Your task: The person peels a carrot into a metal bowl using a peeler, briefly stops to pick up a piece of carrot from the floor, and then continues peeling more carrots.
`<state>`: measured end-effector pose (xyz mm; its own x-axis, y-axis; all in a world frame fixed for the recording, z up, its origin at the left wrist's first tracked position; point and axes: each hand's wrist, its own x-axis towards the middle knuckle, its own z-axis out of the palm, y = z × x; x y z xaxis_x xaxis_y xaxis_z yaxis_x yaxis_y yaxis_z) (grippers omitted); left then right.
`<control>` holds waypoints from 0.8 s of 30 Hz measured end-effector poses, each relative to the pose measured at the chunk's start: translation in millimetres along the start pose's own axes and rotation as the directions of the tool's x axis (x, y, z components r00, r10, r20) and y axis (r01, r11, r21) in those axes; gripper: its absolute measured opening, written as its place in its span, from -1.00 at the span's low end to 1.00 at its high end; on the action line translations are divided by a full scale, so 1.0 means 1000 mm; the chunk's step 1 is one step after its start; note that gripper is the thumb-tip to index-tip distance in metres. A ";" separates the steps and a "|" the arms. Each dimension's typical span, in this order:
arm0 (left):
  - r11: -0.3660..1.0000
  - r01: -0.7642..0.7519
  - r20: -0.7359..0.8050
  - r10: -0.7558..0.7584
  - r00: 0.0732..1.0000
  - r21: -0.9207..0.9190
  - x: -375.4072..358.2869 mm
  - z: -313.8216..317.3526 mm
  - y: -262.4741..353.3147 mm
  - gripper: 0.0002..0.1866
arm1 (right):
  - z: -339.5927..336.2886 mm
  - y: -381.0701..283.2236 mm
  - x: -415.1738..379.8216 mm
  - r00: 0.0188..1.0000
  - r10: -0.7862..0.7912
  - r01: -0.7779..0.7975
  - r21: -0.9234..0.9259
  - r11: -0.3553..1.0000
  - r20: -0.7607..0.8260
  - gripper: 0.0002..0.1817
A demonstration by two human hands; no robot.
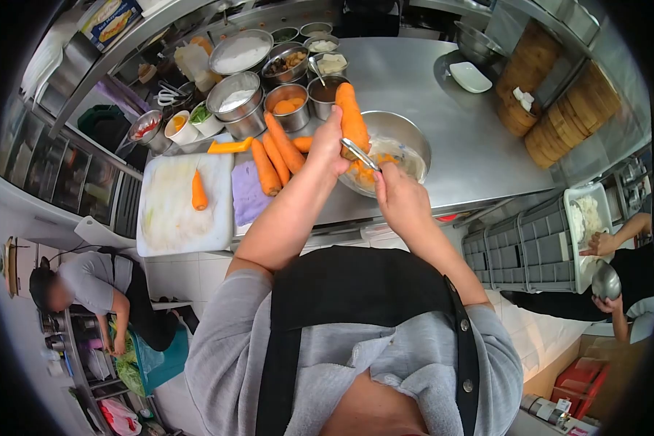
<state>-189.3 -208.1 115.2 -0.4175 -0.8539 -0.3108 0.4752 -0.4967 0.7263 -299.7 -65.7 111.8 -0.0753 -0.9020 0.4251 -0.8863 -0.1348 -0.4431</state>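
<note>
A large carrot (352,115) is held upright in my left hand (331,144), whose fingers wrap round its lower part. My right hand (402,195) grips a metal peeler (359,154), its head against the carrot's lower end. Beneath both hands is a steel bowl (418,138) with orange pieces inside. Several whole carrots (276,154) lie to the left, partly on a purple cloth (248,192). A smaller carrot (199,190) rests on the white cutting board (168,227), and a yellow-handled tool (229,146) lies at the board's back edge.
Steel containers of ingredients (240,109) crowd the back left of the steel table (472,156). Bamboo steamers (570,116) and a white dish (470,77) stand back right. One person (109,291) crouches lower left; another works at a white tray (572,195) on the right.
</note>
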 end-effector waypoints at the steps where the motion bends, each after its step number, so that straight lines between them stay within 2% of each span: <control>1: 1.000 -0.009 -0.009 0.009 1.000 0.030 -0.001 -0.001 -0.001 -0.50 | 0.000 -0.001 0.002 0.999 0.024 -0.024 0.009 1.000 0.028 -0.74; 5: 0.998 -0.064 0.001 0.064 0.998 0.026 -0.005 -0.002 -0.018 -0.51 | 0.005 0.011 0.022 0.984 0.153 -0.157 0.047 0.986 0.086 -0.71; 8: 0.996 -0.035 0.085 0.028 0.996 0.085 -0.014 -0.010 -0.032 -0.51 | 0.010 0.038 0.039 0.983 0.172 -0.179 0.112 0.977 0.071 -0.70; 12: 0.999 0.035 0.177 -0.040 0.983 0.031 -0.040 -0.012 -0.015 -0.52 | 0.017 0.035 0.045 0.985 0.145 -0.156 0.140 0.978 0.089 -0.68; 18: 0.992 0.103 0.147 -0.112 0.983 0.067 -0.079 -0.026 -0.015 -0.52 | 0.017 0.017 0.048 0.985 0.144 -0.157 0.143 0.977 0.098 -0.62; 21: 0.979 0.136 0.160 -0.161 0.974 0.154 -0.094 -0.035 -0.013 -0.48 | 0.019 0.021 0.053 0.969 0.218 -0.231 0.117 0.966 0.115 -0.59; 24: 0.975 0.118 0.263 -0.165 0.951 0.186 -0.105 -0.037 -0.008 -0.49 | 0.029 0.054 0.054 0.955 0.251 -0.289 0.300 0.909 0.160 -0.57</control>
<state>-120.2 -119.9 119.1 -0.6791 -0.6886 -0.2542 0.2702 -0.5566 0.7856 -338.6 -133.4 87.9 -0.2207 -0.9607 0.1683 -0.6472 0.0151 -0.7622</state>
